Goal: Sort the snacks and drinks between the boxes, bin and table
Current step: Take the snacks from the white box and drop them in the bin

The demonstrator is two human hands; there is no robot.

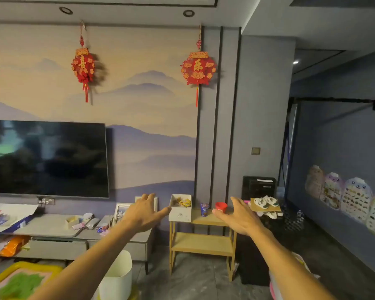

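Note:
Both my arms reach forward toward a small wooden side table [212,220]. On its left end stands a white box [180,214] holding several yellow and brown snack packets [183,202]. A blue cup [204,209] and a red cup [221,207] stand to the right of the box. My left hand [144,213] is open with fingers spread, its tips just left of the box. My right hand [239,217] is open and empty, its thumb in front of the red cup. A white bin [117,276] stands on the floor below my left forearm.
A grey TV cabinet [59,230] to the left carries papers, small packets and a photo frame, under a wall-mounted TV [46,159]. An orange snack bag [11,245] lies at its left. A cardboard with white shoes [265,203] and a black appliance [258,187] are to the right.

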